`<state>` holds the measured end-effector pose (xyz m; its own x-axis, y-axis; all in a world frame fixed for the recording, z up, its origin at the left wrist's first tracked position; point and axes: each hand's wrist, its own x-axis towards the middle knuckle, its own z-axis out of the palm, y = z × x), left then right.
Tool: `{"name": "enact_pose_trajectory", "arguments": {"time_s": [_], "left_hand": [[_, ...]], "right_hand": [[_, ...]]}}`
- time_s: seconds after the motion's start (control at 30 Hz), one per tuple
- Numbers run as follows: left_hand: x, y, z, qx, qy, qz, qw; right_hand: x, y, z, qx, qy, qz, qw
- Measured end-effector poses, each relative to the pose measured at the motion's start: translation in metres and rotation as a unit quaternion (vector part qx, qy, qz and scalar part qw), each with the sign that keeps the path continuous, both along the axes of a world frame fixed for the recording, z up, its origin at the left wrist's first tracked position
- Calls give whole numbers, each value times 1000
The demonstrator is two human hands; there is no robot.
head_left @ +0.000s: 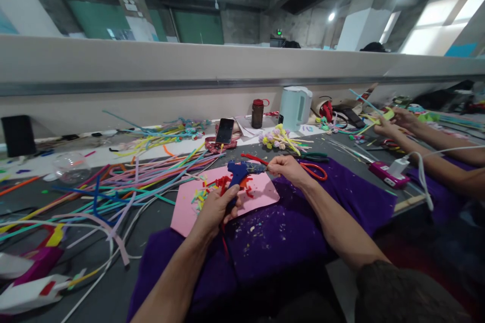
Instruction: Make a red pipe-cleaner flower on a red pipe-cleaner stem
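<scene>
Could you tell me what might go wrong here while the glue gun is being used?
The right hand holds a red pipe cleaner right at the nozzle of the blue glue gun gripped by the left hand, so fingers could get burned. Glue may also drip onto the pink sheet or purple cloth.

A long grey worktable (125, 282) carries the lot: a purple cloth (288, 232) spreads across its near edge, a tangle of coloured pipe cleaners (113, 181) sprawls to the left, and a brown bottle (257, 113) and pale kettle (294, 107) stand by the far partition.
</scene>
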<state>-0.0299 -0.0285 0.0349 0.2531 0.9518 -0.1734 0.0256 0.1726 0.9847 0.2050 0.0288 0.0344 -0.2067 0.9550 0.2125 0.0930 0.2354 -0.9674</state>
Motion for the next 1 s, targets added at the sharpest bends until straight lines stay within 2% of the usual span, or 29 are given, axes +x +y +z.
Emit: {"name": "enact_pose_trajectory", "arguments": {"time_s": [0.17, 0.33, 0.47, 0.63, 0.77, 1.0], "left_hand": [[0, -2, 4, 29, 41, -12, 999], [-3, -2, 6, 22, 14, -30, 999], [-6, -1, 8, -7, -34, -60, 998], [-7, 2, 8, -52, -58, -32, 996], [-7, 4, 5, -67, -64, -17, 996], [-4, 4, 3, -54, -55, -19, 997]], "right_hand": [[12, 0, 4, -52, 2, 130, 990], [13, -1, 1, -115, 43, 168, 978], [15, 11, -7, -154, 76, 99, 980], [15, 22, -15, -150, 107, 34, 982], [10, 18, -13, -115, 130, -4, 985], [15, 9, 0, -8, 167, -64, 984]]}}
